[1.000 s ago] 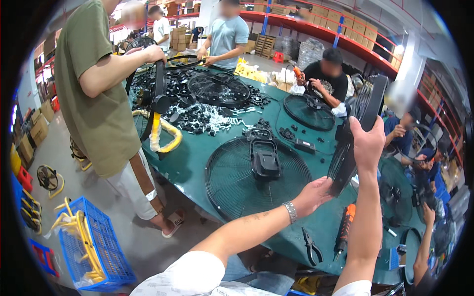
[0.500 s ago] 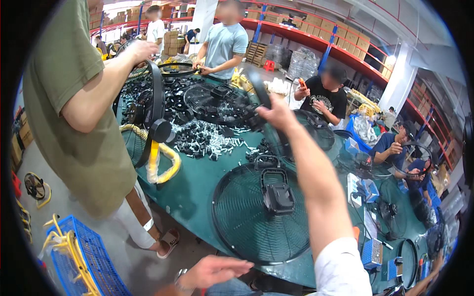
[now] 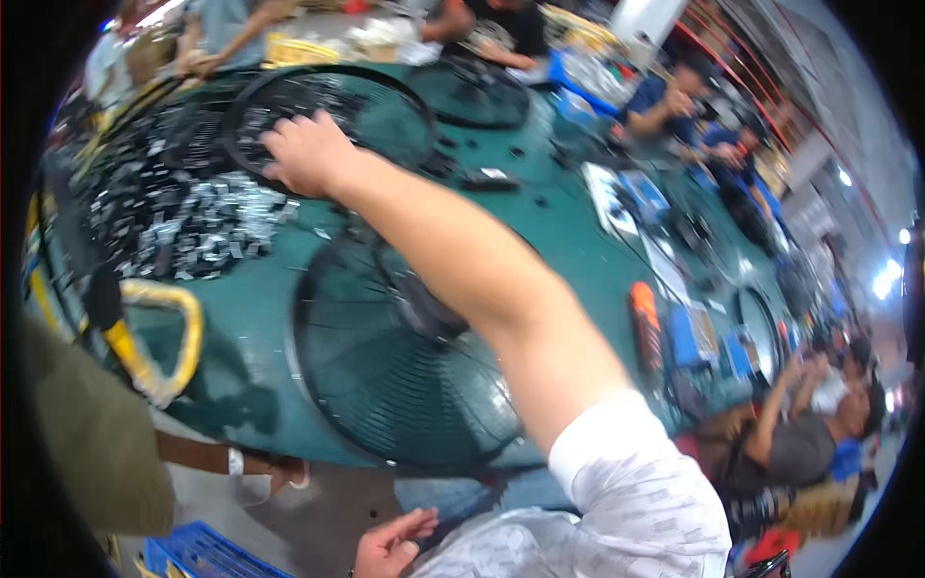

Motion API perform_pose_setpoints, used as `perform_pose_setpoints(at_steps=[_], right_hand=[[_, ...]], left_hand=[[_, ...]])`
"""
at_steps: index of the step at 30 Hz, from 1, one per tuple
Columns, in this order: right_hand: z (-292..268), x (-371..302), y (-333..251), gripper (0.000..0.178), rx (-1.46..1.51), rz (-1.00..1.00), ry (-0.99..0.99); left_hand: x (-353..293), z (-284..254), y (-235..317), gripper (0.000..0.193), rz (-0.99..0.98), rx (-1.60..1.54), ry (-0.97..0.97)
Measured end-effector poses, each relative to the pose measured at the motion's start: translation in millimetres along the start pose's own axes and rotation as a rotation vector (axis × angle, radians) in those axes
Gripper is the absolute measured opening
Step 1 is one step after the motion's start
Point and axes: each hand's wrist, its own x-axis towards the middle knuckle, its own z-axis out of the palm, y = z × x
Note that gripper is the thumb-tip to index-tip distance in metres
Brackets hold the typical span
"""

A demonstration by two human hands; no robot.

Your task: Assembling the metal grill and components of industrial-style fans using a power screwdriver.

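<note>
My right arm stretches across the green table. My right hand (image 3: 310,154) is closed at the lower left rim of a round black fan ring (image 3: 424,106), seemingly gripping it; blur hides the exact hold. Below my forearm lies a large black fan grille (image 3: 332,405) with a dark motor housing (image 3: 424,303) at its middle, partly hidden by the arm. My left hand (image 3: 397,544) hangs low near my lap, off the table, its fingers loosely apart and holding nothing.
Silver screws (image 3: 207,226) and black plastic parts are heaped at the left. A yellow tubular stand (image 3: 188,337) juts out near a person in an olive shirt (image 3: 82,438). An orange-handled tool (image 3: 646,328) and blue boxes (image 3: 689,337) lie right. Co-workers sit around the table.
The view has swung to the right and down. My right hand has carried the black ring from upright to lying lower over the table. My left hand stays low and empty.
</note>
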Motion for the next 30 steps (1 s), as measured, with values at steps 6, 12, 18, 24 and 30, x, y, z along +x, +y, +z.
perform_pose_setpoints(at_steps=[6, 12, 18, 24, 30], right_hand=[[-141.1, -197.2, 80.1, 0.025, 0.037, 0.004, 0.203], [-166.4, -390.1, 68.1, 0.025, 0.143, 0.634, -0.328], [-145.4, -483.4, 44.9, 0.028, 0.016, 0.760, -0.242], [-142.3, -556.5, 70.4, 0.063, -0.272, 1.136, -0.456], [-115.1, -571.3, 93.5, 0.080, -0.208, 1.376, -0.336]], left_hand=[[39.2, 1.2, -24.1, 0.048, 0.117, 0.183, -0.376], [48.4, 35.1, -32.6, 0.052, -0.022, 0.296, -0.491], [41.2, 69.2, -44.1, 0.049, 0.065, 0.430, -0.421], [25.4, 109.4, -78.8, 0.041, 0.112, 0.411, -0.189], [22.0, 154.9, -102.0, 0.045, 0.069, 0.475, -0.193]])
